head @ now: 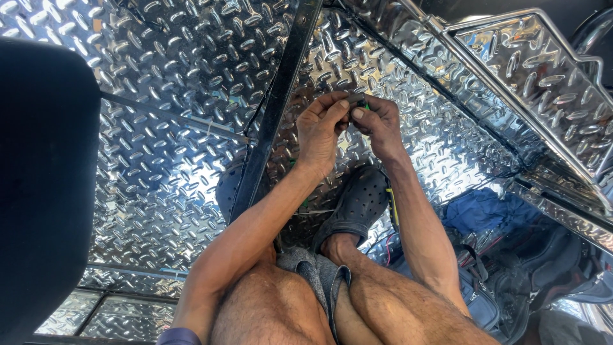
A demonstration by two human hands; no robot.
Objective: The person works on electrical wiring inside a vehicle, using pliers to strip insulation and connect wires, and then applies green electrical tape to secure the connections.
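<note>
A view straight down over a person's bare knees onto a floor [159,166] of shiny raised-pattern metal plate that reflects bright light. A dark metal bar [274,108] runs diagonally across the plate from the top centre down toward the person's legs, passing just left of the hands. A thinner rod [172,118] crosses the floor on the left and meets the bar. A large dark rounded shape [45,179], out of focus, blocks the left edge of the view. On the right, a stepped wall of the same patterned plate [543,70] rises, and below it lie a blue cloth [485,211] and a dark bag [511,281] with straps. A dark perforated clog [357,204] on one foot sits directly beneath the hands, with thin coloured wires [388,243] beside it.

Both forearms reach forward from the knees and meet above the floor. The left hand [322,131] and right hand [378,124] touch at the fingertips, each pinched narrowly around a small item [357,107] between them. Only a sliver of green shows; the rest is hidden by the fingers, so what it is cannot be made out.
</note>
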